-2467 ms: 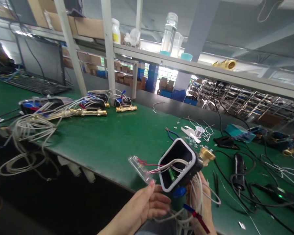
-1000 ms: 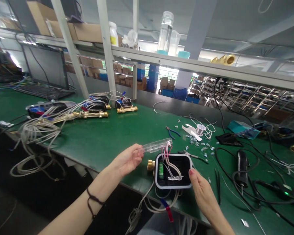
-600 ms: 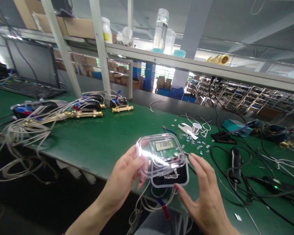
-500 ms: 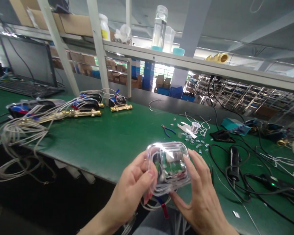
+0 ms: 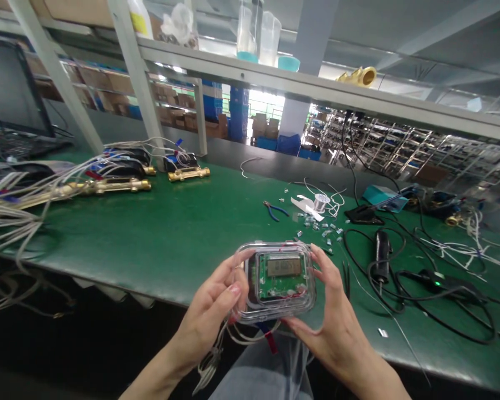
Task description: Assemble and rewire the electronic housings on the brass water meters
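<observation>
Between my two hands, above the near edge of the bench, is a clear plastic meter housing (image 5: 277, 308). Through it I see a green circuit board (image 5: 270, 286) and a grey LCD display (image 5: 284, 267) with dark digits too small to read. My left hand (image 5: 216, 291) grips the housing's left end, thumb at the front. My right hand (image 5: 333, 311) holds the right end, fingers along the upper side and thumb under the lower edge. Pale cables (image 5: 250, 336) and a red tag (image 5: 270, 342) hang below the housing.
Blue-handled pliers (image 5: 275, 211), a solder spool (image 5: 320, 202) and several small metallic pieces lie beyond my hands. A black-handled tool (image 5: 381, 255) and tangled black cables are at right. Brass fittings (image 5: 108, 186) with white cables lie at left. A shelf beam (image 5: 300, 83) crosses above.
The housing has tilted so its display now shows through the clear front, where glare covered it before. Both hands still hold it. The view has shifted slightly right and down.
</observation>
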Demonstrator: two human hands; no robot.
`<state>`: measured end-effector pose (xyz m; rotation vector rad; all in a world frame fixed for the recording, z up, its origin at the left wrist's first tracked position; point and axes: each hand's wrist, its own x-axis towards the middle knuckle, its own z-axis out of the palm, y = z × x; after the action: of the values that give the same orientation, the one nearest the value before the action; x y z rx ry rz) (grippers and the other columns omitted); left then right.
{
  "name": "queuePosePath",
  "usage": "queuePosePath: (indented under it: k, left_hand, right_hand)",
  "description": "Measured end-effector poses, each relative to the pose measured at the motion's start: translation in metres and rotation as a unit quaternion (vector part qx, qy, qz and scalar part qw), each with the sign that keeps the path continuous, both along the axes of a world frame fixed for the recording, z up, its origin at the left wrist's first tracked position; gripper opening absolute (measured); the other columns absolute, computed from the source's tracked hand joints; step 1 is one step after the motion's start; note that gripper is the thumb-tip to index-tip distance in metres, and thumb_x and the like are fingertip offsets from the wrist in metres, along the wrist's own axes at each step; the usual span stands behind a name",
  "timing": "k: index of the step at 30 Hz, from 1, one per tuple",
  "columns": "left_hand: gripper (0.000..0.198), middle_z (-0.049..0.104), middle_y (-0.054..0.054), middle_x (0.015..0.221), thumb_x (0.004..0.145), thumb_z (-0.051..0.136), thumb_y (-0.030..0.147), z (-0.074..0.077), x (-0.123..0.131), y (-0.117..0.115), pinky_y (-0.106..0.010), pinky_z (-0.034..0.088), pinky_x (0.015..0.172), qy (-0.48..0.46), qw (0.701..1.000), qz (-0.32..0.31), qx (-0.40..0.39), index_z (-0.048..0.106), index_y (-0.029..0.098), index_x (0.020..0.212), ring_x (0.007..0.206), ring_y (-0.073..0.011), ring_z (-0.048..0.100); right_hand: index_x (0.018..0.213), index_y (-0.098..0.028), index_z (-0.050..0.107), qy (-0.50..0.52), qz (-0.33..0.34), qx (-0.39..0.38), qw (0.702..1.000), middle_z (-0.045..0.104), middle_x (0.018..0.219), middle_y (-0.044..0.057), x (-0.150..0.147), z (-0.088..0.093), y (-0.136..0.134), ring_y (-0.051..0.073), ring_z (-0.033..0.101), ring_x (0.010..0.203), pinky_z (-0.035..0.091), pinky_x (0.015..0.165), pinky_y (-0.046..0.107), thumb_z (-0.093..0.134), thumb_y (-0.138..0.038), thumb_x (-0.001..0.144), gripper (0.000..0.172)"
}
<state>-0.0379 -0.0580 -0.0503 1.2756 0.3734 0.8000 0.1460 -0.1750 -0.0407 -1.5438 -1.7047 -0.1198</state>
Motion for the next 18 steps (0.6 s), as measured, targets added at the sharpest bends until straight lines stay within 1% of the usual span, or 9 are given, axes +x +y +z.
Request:
queuePosePath:
  k: [3,5,8,12,15,17,18]
  left_hand:
    - [0.051,0.046,0.004,0.062,0.091,0.051,0.033,0.001,0.0,0.003,-0.02,0.035,0.052,-0.018,1.0,0.008,-0.015,0.04,0.016,0.137,0.053,-0.008,0.038]
    - [0.051,0.046,0.004,0.061,0.09,0.052,0.033,0.003,0.0,0.004,-0.02,0.036,0.052,-0.029,0.999,0.013,-0.03,0.041,0.015,0.136,0.052,-0.0079,0.038]
    - [0.052,0.047,0.004,0.061,0.089,0.053,0.035,0.006,0.001,0.001,-0.02,0.036,0.05,-0.018,0.999,0.01,-0.027,0.041,0.016,0.137,0.051,-0.0082,0.038]
    - [0.051,0.049,0.003,0.064,0.089,0.056,0.037,0.012,0.005,-0.014,-0.019,0.038,0.051,0.012,1.0,0.011,-0.018,0.045,0.019,0.135,0.053,-0.0082,0.039]
    - [0.05,0.049,0.003,0.068,0.09,0.055,0.036,0.015,0.008,-0.024,-0.017,0.038,0.053,0.015,1.0,-0.01,-0.017,0.042,0.025,0.138,0.054,-0.0068,0.04]
    - [0.052,0.054,0.002,0.074,0.091,0.054,0.035,0.015,0.008,-0.027,-0.018,0.04,0.055,0.026,0.999,-0.031,-0.002,0.037,0.028,0.14,0.057,-0.0073,0.045]
    - [0.051,0.056,0.001,0.077,0.091,0.053,0.035,0.014,0.008,-0.026,-0.019,0.042,0.057,0.037,0.999,-0.037,0.015,0.038,0.027,0.14,0.06,-0.0083,0.048]
  right_hand:
    - [0.151,-0.018,0.007,0.006,-0.001,0.004,1.0,0.025,0.15,0.017,-0.001,0.001,0.001,0.031,0.031,0.136,0.041,0.107,0.051,0.068,-0.024,0.083,0.091]
    - [0.151,-0.018,0.008,-0.01,-0.01,0.0,1.0,0.027,0.15,0.016,-0.002,0.004,0.0,0.03,0.032,0.136,0.041,0.107,0.05,0.066,-0.026,0.084,0.089]
    - [0.15,-0.016,0.013,-0.084,-0.033,0.001,0.996,0.025,0.15,0.017,-0.007,0.009,0.0,0.032,0.026,0.138,0.037,0.109,0.053,0.063,-0.025,0.086,0.082]
    - [0.148,-0.016,0.021,-0.193,-0.039,0.014,0.98,0.018,0.152,0.018,-0.014,0.014,0.004,0.038,0.016,0.14,0.03,0.108,0.064,0.058,-0.017,0.083,0.075]
    - [0.149,-0.012,0.021,-0.234,-0.036,0.019,0.971,0.018,0.152,0.02,-0.014,0.009,0.008,0.04,0.015,0.14,0.027,0.107,0.066,0.05,-0.011,0.082,0.073]
    - [0.149,-0.008,0.017,-0.244,-0.028,0.029,0.969,0.023,0.151,0.02,-0.012,0.001,0.01,0.037,0.019,0.14,0.027,0.109,0.063,0.043,-0.005,0.083,0.071]
    - [0.15,-0.007,0.015,-0.237,-0.026,0.035,0.97,0.024,0.151,0.019,-0.01,-0.004,0.01,0.035,0.022,0.14,0.028,0.111,0.06,0.039,-0.002,0.083,0.071]
